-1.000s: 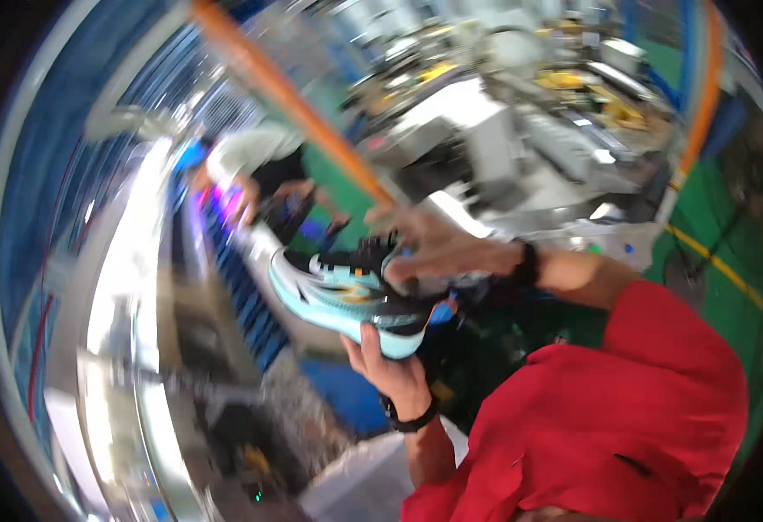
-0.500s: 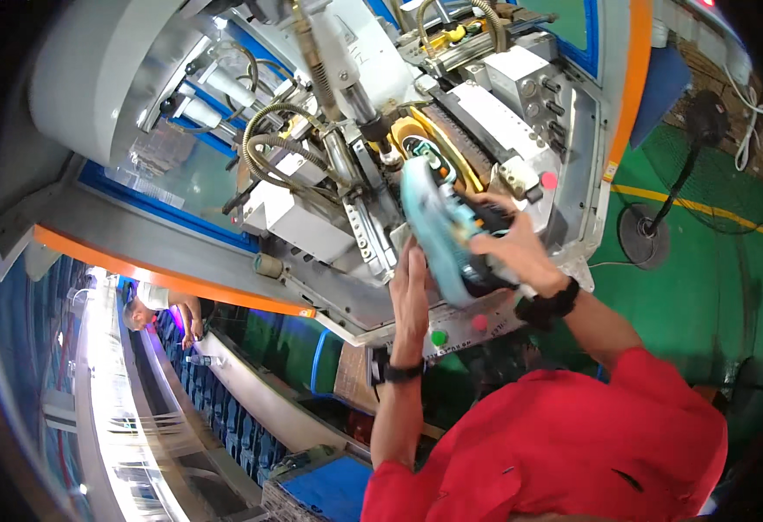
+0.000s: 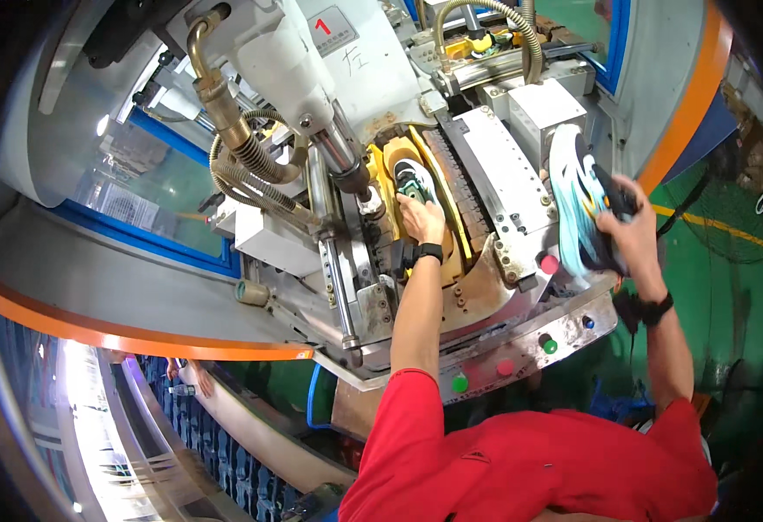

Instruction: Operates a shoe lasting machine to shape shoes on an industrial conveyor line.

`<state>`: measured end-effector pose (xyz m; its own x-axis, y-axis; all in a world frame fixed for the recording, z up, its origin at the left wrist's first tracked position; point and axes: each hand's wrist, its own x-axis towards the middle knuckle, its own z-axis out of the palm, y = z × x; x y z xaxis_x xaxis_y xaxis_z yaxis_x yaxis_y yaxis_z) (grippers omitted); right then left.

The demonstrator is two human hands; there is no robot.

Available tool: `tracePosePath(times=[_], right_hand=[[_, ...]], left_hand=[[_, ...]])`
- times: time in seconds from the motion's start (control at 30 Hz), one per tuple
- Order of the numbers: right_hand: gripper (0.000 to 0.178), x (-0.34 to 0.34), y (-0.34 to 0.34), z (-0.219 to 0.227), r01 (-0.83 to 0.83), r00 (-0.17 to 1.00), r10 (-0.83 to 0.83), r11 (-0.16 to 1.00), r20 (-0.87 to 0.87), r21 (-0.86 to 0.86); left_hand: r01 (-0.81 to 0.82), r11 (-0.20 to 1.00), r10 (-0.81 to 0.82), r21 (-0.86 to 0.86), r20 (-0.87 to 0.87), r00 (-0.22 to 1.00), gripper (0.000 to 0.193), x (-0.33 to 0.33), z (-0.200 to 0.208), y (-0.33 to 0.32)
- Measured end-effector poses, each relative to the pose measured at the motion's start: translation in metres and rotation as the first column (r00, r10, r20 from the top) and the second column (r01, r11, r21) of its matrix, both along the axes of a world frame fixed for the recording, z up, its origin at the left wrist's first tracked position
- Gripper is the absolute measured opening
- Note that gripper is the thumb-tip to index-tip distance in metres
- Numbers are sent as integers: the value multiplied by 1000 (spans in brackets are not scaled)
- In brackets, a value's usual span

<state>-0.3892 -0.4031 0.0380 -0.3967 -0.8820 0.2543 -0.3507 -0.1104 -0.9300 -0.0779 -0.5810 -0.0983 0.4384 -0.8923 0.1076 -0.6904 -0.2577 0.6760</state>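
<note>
I see one shoe [image 3: 412, 171] lying lengthwise in the cradle [image 3: 456, 222] of the machine [image 3: 284, 324], my left hand [image 3: 423, 219] at its near end. The ram [image 3: 346, 161] stands just left of that cradle; a long block [image 3: 501, 161] lies to its right. Farther right, by the machine's right edge, my right hand [image 3: 635, 230] has a second shoe [image 3: 573, 209]. A button panel [image 3: 526, 357] runs along the near edge, and a conveyor [image 3: 259, 424] lies outside the machine, to the near left.

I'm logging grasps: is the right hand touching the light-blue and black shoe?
Touching. The head view shows the right hand gripping the light-blue and black shoe by its dark part, thumb and fingers closed on it.
</note>
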Motion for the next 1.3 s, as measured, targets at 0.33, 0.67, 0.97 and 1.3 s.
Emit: tracePosePath(times=[0.33, 0.67, 0.97, 1.3], right_hand=[[60, 140, -198, 45, -231, 749, 449, 866, -487, 444], [43, 299, -243, -126, -152, 702, 378, 908, -604, 391], [32, 289, -129, -95, -419, 679, 112, 871, -725, -257], [17, 283, 130, -208, -842, 275, 844, 442, -460, 309]], left_hand=[[72, 997, -44, -37, -994, 100, 33, 89, 88, 208], [-428, 899, 139, -94, -866, 481, 60, 153, 154, 473], [-812, 581, 359, -54, -879, 315, 50, 91, 120, 576], [-821, 571, 348, 1, -906, 241, 42, 35, 110, 572]])
